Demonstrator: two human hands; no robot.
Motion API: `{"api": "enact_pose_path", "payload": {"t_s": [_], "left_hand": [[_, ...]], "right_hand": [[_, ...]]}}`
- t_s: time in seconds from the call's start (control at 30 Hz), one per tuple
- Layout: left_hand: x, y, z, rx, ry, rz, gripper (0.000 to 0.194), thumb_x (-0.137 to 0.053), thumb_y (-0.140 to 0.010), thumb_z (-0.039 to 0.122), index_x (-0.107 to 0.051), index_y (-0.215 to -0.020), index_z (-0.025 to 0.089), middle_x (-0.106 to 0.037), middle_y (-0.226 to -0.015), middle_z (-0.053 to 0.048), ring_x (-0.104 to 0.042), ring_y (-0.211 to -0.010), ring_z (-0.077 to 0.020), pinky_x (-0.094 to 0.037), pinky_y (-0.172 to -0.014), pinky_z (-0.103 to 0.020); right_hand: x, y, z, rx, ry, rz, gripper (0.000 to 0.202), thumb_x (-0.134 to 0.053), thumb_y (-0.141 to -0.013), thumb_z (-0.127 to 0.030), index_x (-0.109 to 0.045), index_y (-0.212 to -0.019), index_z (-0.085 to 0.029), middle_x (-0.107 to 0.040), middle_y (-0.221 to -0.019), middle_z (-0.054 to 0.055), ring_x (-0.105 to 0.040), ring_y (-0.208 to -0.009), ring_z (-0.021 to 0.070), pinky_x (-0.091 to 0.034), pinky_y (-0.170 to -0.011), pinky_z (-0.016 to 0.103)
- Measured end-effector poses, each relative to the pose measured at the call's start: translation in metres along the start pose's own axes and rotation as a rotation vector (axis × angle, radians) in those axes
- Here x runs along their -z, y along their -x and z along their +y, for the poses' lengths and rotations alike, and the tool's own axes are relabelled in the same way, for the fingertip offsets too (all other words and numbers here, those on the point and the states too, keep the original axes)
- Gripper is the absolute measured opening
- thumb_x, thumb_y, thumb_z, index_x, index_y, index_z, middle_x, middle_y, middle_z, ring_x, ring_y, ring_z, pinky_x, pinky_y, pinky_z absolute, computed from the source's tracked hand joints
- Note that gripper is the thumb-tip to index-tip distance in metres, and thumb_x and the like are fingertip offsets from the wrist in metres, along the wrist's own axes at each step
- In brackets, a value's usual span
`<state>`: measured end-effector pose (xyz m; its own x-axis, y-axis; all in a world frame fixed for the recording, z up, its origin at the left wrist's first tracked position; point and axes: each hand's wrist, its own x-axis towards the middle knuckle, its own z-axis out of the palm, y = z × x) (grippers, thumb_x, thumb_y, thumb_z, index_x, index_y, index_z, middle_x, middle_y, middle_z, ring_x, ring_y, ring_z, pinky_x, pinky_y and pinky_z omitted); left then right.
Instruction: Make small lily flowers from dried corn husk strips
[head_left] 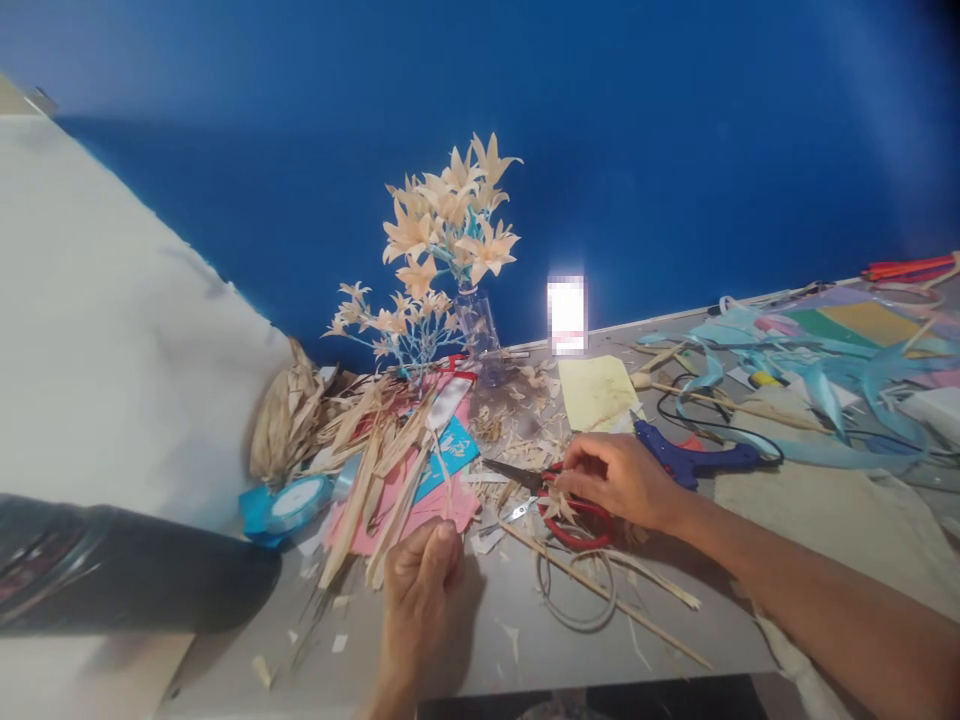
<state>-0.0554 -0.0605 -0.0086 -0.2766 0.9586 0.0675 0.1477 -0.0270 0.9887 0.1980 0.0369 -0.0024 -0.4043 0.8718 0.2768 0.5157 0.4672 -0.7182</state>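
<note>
My left hand (pixel 424 575) is closed in a pinch above the near part of the table; what its fingers hold is too small to make out. My right hand (pixel 619 478) is closed too, its fingertips pinching a small pale husk flower (pixel 562 506) whose petals hang below them. Directly beneath it lie scissors with red handles (pixel 579 538) and dark blades (pixel 514 472), partly covered by the fingers. A second pair, with grey ring handles (pixel 576 627), lies nearer to me beside a thin stick (pixel 652 622). Dried husk strips (pixel 360 510) spread left of my hands.
A clear bottle (pixel 478 325) holds cream husk flowers (pixel 450 200) against the blue wall. Blue ribbon spool (pixel 298 503), pink paper (pixel 405 500) and dark cylinder (pixel 135 565) are at left. A blue glue gun (pixel 694 460), yellow paper (pixel 596 393) and tangled light-blue ribbon (pixel 825 395) are at right.
</note>
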Motion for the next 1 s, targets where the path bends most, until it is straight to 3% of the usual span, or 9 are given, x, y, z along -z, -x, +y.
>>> {"api": "enact_pose_path", "payload": {"t_s": [0.1, 0.2, 0.4, 0.53, 0.63, 0.8, 0.87, 0.93, 1.0], "left_hand": [[0.005, -0.002, 0.002, -0.069, 0.040, 0.085, 0.049, -0.052, -0.095, 0.045, -0.039, -0.055, 0.020, -0.038, -0.053, 0.004, -0.038, -0.047, -0.0094, -0.031, -0.048, -0.024], [0.009, -0.003, 0.013, -0.087, 0.122, 0.121, 0.045, -0.052, -0.095, 0.046, -0.048, -0.060, 0.019, -0.047, -0.058, 0.003, -0.046, -0.050, -0.0100, -0.036, -0.047, -0.023], [0.024, 0.004, 0.011, -0.084, -0.097, 0.025, 0.026, -0.062, -0.088, 0.040, -0.075, -0.088, 0.018, -0.070, -0.065, -0.004, -0.060, -0.051, -0.0158, -0.048, -0.050, -0.027], [0.027, 0.004, 0.008, -0.239, -0.242, -0.049, 0.015, -0.070, -0.081, 0.033, -0.078, -0.081, 0.020, -0.074, -0.070, -0.004, -0.063, -0.054, -0.0167, -0.052, -0.056, -0.028], [0.025, 0.004, 0.014, -0.292, -0.362, -0.040, 0.027, -0.063, -0.086, 0.034, -0.070, -0.064, 0.020, -0.067, -0.062, -0.001, -0.062, -0.058, -0.0156, -0.049, -0.057, -0.025], [0.034, -0.002, 0.021, -0.300, -0.561, 0.212, 0.049, -0.048, -0.093, 0.038, -0.042, -0.048, 0.020, -0.040, -0.045, 0.004, -0.041, -0.044, -0.0105, -0.034, -0.045, -0.023], [0.045, -0.007, 0.022, -0.255, -0.559, 0.315, 0.040, -0.052, -0.091, 0.037, -0.050, -0.054, 0.020, -0.048, -0.050, 0.004, -0.047, -0.048, -0.0112, -0.038, -0.049, -0.022], [0.056, -0.012, 0.023, -0.219, -0.473, 0.354, 0.016, -0.063, -0.084, 0.036, -0.065, -0.084, 0.020, -0.065, -0.072, 0.001, -0.060, -0.061, -0.0137, -0.047, -0.057, -0.023], [0.066, -0.016, 0.024, -0.178, -0.428, 0.428, 0.024, -0.067, -0.081, 0.036, -0.066, -0.098, 0.020, -0.067, -0.072, 0.001, -0.061, -0.060, -0.0141, -0.048, -0.055, -0.023]], "right_hand": [[0.001, -0.001, 0.003, 0.026, -0.010, 0.109, 0.020, -0.065, -0.089, -0.035, -0.063, -0.075, -0.020, -0.066, -0.067, 0.000, -0.055, -0.059, 0.0138, -0.038, -0.058, 0.024], [0.000, 0.000, 0.006, 0.101, -0.017, 0.129, 0.023, -0.055, -0.095, -0.033, -0.062, -0.078, -0.020, -0.065, -0.068, -0.001, -0.056, -0.061, 0.0134, -0.038, -0.060, 0.024], [-0.002, 0.004, 0.007, 0.138, 0.022, 0.203, 0.042, -0.040, -0.102, -0.038, -0.046, -0.064, -0.021, -0.046, -0.054, -0.004, -0.043, -0.050, 0.0116, -0.032, -0.053, 0.025], [-0.002, 0.003, 0.008, 0.141, 0.042, 0.191, 0.046, -0.036, -0.104, -0.040, -0.042, -0.062, -0.022, -0.047, -0.054, -0.002, -0.045, -0.051, 0.0123, -0.032, -0.054, 0.026], [-0.002, 0.002, 0.009, 0.138, 0.065, 0.160, 0.046, -0.036, -0.104, -0.040, -0.041, -0.062, -0.022, -0.048, -0.054, -0.002, -0.045, -0.050, 0.0121, -0.032, -0.054, 0.026], [0.000, 0.001, 0.009, 0.166, 0.101, 0.184, 0.047, -0.037, -0.103, -0.042, -0.037, -0.060, -0.022, -0.044, -0.052, -0.003, -0.042, -0.049, 0.0121, -0.030, -0.052, 0.027], [0.001, 0.001, 0.009, 0.159, 0.102, 0.189, 0.048, -0.037, -0.103, -0.042, -0.037, -0.060, -0.022, -0.044, -0.052, -0.003, -0.042, -0.049, 0.0122, -0.031, -0.052, 0.027], [0.002, 0.002, 0.009, 0.152, 0.102, 0.174, 0.047, -0.038, -0.103, -0.042, -0.039, -0.060, -0.022, -0.046, -0.052, -0.002, -0.044, -0.049, 0.0125, -0.031, -0.053, 0.027], [0.001, 0.003, 0.009, 0.156, 0.108, 0.160, 0.047, -0.039, -0.102, -0.043, -0.041, -0.060, -0.022, -0.048, -0.053, -0.002, -0.045, -0.049, 0.0127, -0.032, -0.053, 0.027]]}}
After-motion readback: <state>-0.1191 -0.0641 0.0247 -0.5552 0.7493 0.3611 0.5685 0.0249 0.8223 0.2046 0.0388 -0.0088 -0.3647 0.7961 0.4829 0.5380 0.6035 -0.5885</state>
